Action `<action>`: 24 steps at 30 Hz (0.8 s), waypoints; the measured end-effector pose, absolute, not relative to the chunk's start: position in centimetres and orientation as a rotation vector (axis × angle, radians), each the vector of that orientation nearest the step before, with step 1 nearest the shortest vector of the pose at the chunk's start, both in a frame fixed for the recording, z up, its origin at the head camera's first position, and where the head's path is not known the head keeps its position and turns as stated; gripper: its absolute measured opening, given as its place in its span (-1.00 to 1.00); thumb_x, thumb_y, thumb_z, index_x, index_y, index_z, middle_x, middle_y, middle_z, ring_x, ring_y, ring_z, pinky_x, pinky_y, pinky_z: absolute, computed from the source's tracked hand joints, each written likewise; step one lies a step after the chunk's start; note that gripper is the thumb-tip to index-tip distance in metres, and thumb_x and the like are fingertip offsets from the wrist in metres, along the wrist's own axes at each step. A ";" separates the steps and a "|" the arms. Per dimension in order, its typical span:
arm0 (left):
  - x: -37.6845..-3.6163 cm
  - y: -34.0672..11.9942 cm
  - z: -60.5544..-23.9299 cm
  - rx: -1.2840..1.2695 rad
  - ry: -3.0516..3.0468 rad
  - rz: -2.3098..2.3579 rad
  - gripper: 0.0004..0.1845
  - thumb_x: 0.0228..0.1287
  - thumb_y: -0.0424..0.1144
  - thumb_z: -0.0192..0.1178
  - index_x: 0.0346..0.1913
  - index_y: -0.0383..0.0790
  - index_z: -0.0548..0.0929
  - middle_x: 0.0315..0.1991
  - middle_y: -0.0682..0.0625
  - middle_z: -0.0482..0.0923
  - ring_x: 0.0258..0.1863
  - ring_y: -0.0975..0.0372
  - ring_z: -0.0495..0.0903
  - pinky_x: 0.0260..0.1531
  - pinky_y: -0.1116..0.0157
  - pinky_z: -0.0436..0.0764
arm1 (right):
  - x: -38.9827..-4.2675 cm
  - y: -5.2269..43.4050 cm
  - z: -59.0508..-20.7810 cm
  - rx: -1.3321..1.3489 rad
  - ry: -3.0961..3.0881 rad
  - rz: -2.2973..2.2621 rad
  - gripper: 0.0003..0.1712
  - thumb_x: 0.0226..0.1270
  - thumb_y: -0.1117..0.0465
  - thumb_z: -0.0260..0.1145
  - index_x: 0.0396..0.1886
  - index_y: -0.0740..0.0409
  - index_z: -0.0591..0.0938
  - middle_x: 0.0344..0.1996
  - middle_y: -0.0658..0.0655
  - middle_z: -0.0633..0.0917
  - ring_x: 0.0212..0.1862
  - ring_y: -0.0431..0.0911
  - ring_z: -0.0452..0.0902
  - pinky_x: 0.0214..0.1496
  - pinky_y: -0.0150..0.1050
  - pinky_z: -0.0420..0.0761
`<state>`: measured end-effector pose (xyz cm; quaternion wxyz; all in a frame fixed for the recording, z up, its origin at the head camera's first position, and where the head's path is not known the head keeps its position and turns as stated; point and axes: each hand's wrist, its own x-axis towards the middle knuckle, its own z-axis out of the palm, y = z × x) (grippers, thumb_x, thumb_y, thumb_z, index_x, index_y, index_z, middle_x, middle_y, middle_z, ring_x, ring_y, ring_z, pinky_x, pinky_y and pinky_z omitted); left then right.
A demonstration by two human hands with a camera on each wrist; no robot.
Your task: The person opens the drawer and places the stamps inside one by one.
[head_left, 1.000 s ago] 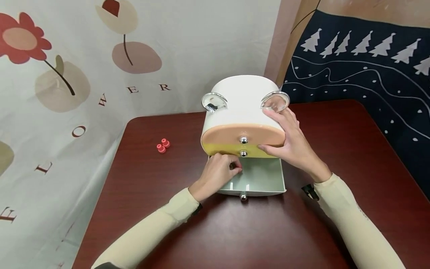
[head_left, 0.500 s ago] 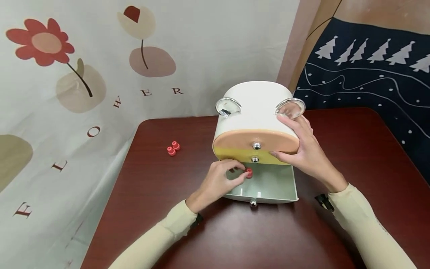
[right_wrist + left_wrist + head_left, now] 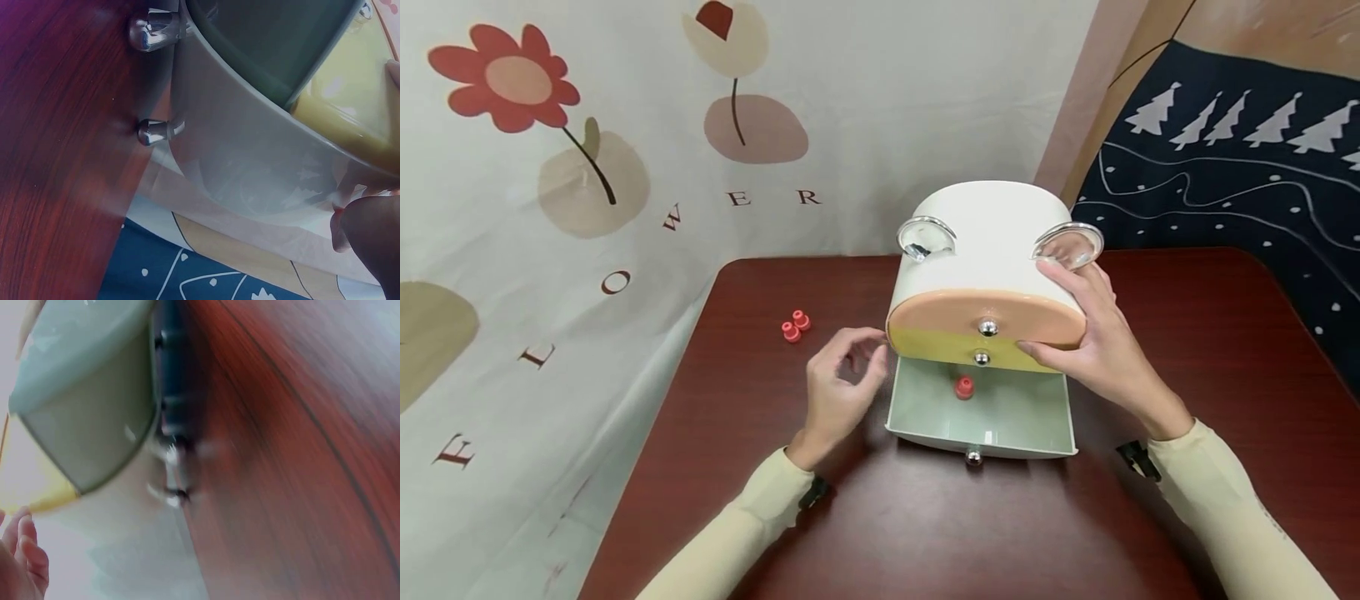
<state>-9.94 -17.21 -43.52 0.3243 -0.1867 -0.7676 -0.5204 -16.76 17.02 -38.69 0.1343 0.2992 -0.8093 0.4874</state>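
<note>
A white mini drawer cabinet (image 3: 992,225) with mirrored round ears stands on the table, its peach and yellow drawers shut. The pale green bottom drawer (image 3: 1022,417) is pulled out, and one small red stepped plug-like piece (image 3: 964,387) sits inside it, toward the back. My right hand (image 3: 1101,350) grips the cabinet's right side, thumb across the yellow front and fingers up by the right ear. Just left of the drawer, my left hand (image 3: 842,383) hovers with loosely curled fingers and nothing between them. In the left wrist view its fingers (image 3: 28,550) show near the yellow front.
Two more red pieces (image 3: 796,326) stand close together on the dark red table (image 3: 760,417), left of the cabinet. Chrome knobs (image 3: 973,457) stick out from the drawer fronts, and chrome feet (image 3: 153,131) hold the cabinet up. A flower-printed cloth (image 3: 880,100) hangs behind.
My left hand let go of the red piece inside the green drawer and drew back out to the left. My right hand keeps its hold on the cabinet. The head view shifted a little.
</note>
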 end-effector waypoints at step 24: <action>-11.1 -28.0 -44.2 0.438 -2.621 -1.084 -0.39 0.34 -0.19 0.46 0.41 -0.27 0.60 0.29 -0.26 0.61 0.05 -0.14 0.56 0.01 -0.03 0.42 | -17.0 17.1 -38.7 0.868 -2.354 1.400 0.20 -0.18 0.45 0.83 0.57 0.10 0.51 0.44 0.20 0.51 0.50 -0.02 0.16 0.31 0.29 0.24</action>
